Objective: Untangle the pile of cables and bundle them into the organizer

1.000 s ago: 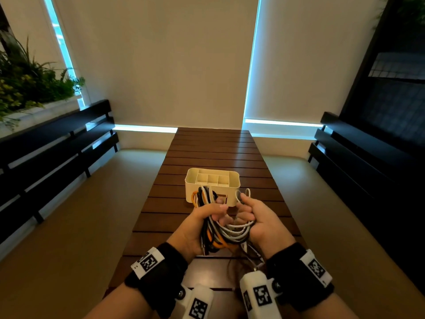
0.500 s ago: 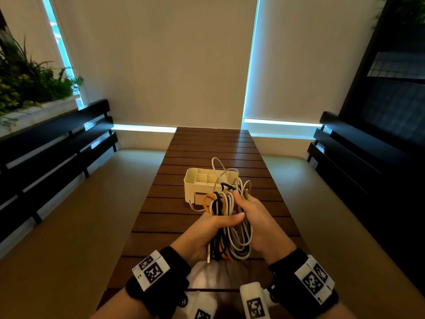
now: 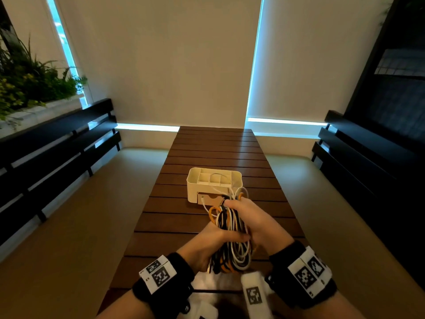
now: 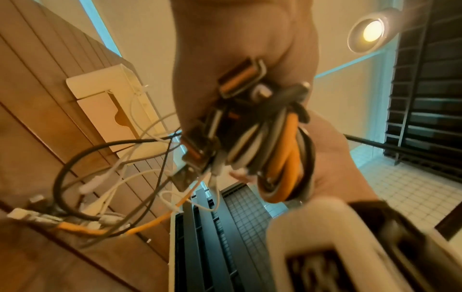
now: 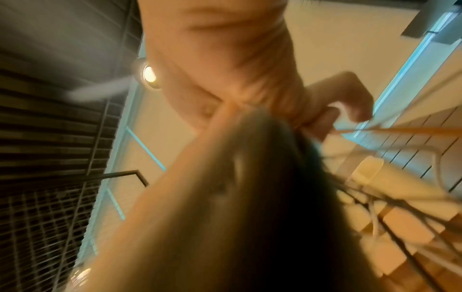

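Head view: left hand (image 3: 207, 247) and right hand (image 3: 257, 219) both grip the cable bundle (image 3: 232, 245), fingers curled.

A slatted wooden desk (image 3: 213, 146) runs toward drawn blinds (image 3: 165, 61), flanked by dark benches (image 3: 57, 143) and a leafy planter (image 3: 30, 86).

Both forearms reach forward side by side, each wrist wearing a black band. The left hand (image 3: 207, 245) curls its fingers round the cable bundle (image 3: 232, 238) from the left; the right hand (image 3: 257, 223) grips it from the right, fingers wrapped near its top.
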Available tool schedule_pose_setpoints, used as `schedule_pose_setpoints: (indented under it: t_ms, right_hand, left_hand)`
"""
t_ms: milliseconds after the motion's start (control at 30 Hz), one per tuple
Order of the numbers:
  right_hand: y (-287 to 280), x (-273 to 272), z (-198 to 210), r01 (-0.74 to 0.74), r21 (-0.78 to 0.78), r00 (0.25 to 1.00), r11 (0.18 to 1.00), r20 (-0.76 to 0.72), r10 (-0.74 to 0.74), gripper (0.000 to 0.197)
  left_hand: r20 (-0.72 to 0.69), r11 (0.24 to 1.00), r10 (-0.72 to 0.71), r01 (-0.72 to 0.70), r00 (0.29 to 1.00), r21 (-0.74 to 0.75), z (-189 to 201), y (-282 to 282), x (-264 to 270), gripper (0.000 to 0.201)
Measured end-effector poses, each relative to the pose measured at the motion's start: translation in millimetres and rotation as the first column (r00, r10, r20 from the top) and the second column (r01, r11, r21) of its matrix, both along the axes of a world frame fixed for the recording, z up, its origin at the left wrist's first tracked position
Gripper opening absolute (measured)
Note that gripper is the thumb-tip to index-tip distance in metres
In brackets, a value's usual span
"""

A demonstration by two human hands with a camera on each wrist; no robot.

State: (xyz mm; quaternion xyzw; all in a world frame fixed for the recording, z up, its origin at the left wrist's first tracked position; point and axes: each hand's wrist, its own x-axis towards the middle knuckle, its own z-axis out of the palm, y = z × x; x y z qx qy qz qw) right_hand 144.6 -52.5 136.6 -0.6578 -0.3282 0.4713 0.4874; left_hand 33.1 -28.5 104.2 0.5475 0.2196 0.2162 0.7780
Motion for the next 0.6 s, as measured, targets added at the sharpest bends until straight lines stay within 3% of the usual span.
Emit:
schedule_pose_setpoints:
  t_ms: [100, 333, 433, 600]
  right_hand:
    - [0, 9, 8, -0.141, -0.061, 0.987, 0.988, 0.067, 0.145, 0.018]
    - [-8, 22, 3, -0.285, 0.110, 0.923, 0.952, -0.237, 0.304, 0.028]
    - [-9, 20, -1, -0.326, 0.199, 0.913, 0.924, -0.187, 0.362, 0.038]
    - [-8, 14, -11, -0.274, 0.326, 0.930, 0.905, -0.151, 0.336, 0.035]
  left_hand:
    - [-0.013, 0.999, -0.040, 0.040, 0.999, 0.003, -3, -2, -2, 0.023]
    - [-0.059, 0.990, -0.134, 0.131, 0.989, -0.059, -5, 6, -13, 0.021]
    - [-0.047, 0.986, -0.143, 0.138, 0.989, -0.094, -2, 9, -14, 0.019]
    - [0.090, 0.969, -0.113, 0.130, 0.989, -0.211, -6, 10, -9, 0.027]
